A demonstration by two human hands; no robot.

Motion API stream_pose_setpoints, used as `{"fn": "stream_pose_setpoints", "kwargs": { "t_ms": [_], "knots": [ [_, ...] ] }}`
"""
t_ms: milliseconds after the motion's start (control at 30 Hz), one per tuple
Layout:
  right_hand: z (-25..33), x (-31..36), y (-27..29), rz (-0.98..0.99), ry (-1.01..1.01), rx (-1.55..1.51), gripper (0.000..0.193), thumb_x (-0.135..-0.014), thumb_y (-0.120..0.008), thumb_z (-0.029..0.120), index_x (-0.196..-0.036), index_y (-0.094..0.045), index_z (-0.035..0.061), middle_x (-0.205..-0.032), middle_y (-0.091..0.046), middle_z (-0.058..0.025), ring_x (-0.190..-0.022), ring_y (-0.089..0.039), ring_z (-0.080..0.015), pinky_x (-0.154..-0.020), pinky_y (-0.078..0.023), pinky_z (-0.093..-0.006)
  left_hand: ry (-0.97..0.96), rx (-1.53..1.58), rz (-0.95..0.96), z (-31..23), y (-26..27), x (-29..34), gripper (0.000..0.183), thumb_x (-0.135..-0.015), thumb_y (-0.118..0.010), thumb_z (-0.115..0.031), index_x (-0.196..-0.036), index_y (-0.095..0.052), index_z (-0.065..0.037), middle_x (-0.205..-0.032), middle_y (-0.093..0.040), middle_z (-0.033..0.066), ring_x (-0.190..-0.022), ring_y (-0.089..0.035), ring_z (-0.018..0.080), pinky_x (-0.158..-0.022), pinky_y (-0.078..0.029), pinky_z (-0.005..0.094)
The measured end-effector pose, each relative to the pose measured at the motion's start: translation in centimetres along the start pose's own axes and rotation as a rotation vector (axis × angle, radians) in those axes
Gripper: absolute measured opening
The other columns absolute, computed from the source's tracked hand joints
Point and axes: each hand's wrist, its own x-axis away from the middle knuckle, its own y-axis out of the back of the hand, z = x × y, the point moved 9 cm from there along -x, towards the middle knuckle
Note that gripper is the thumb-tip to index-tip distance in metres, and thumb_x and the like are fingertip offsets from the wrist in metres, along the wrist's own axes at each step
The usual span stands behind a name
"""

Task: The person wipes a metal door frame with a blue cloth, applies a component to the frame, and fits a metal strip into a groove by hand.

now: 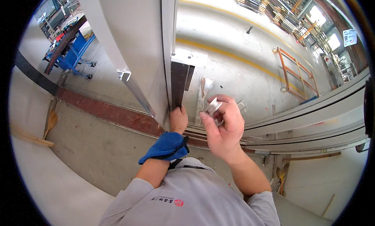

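My right hand [228, 126] is raised right of the tall grey door panel [129, 34], thumb and fingers closed around a small whitish, spool-shaped piece [213, 106]. Part of that piece is hidden by the fingers. Lower and to the left, my left hand [178, 120] is closed with its fingers curled against the bottom of a dark brown strip [179, 81] by the panel's edge. What those fingers grip is hidden. A blue cloth band [166, 147] wraps my left forearm. Beyond the right hand, a whitish crumpled wrapper [205, 85] lies on the floor.
A white block [189, 58] sits atop the brown strip. Floor tracks [304, 144] run to the right. An orange metal frame cart [299, 73] stands beyond them. On the left are a blue wheeled cart [72, 50] and a dark red sill [101, 110].
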Motion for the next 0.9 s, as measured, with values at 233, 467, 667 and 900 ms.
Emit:
{"fn": "stream_pose_setpoints", "kwargs": {
  "t_ms": [233, 467, 667, 900],
  "knots": [
    [-6.9, 2.3, -4.1, -0.150, -0.640, -0.652, 0.013, -0.095, -0.066, -0.001, -0.106, -0.059, -0.0011, -0.087, -0.065, -0.0041, -0.072, -0.059, -0.0091, -0.058, -0.048, -0.0238, -0.077, -0.028, 0.204, 1.6, -1.9, 0.1, 0.025, -0.096, -0.053, -0.012, -0.091, -0.073, 0.003, -0.093, -0.070, 0.0278, -0.085, -0.069, 0.0427, -0.075, -0.054, 0.0474],
    [-6.1, 1.8, -6.0, -0.162, -0.632, -0.829, 0.010, -0.098, -0.064, 0.002, -0.105, -0.059, -0.0020, -0.084, -0.066, -0.0071, -0.072, -0.064, -0.0129, -0.062, -0.054, -0.0271, -0.103, -0.068, 0.224, 1.4, -2.9, -0.8, 0.027, -0.096, -0.054, -0.015, -0.090, -0.072, 0.004, -0.091, -0.070, 0.0283, -0.086, -0.070, 0.0422, -0.076, -0.053, 0.0479],
    [-4.7, 0.3, -4.5, -0.113, -0.363, -0.115, 0.014, -0.090, -0.072, 0.003, -0.094, -0.060, -0.0024, -0.077, -0.065, -0.0108, -0.067, -0.063, -0.0206, -0.060, -0.052, -0.0327, -0.021, -0.018, 0.189, 2.2, -2.0, -0.9, 0.031, -0.096, -0.055, -0.019, -0.086, -0.071, 0.006, -0.087, -0.069, 0.0293, -0.084, -0.069, 0.0432, -0.076, -0.053, 0.0495],
    [-3.5, -2.2, -4.9, -0.141, -0.198, 0.272, 0.023, -0.082, -0.079, 0.008, -0.080, -0.059, -0.0020, -0.069, -0.060, -0.0170, -0.062, -0.060, -0.0327, -0.058, -0.049, -0.0391, 0.000, 0.118, 0.146, 3.7, -2.9, -1.2, 0.038, -0.096, -0.054, -0.022, -0.076, -0.068, 0.007, -0.074, -0.065, 0.0299, -0.072, -0.066, 0.0479, -0.069, -0.050, 0.0546]
  ]
}}
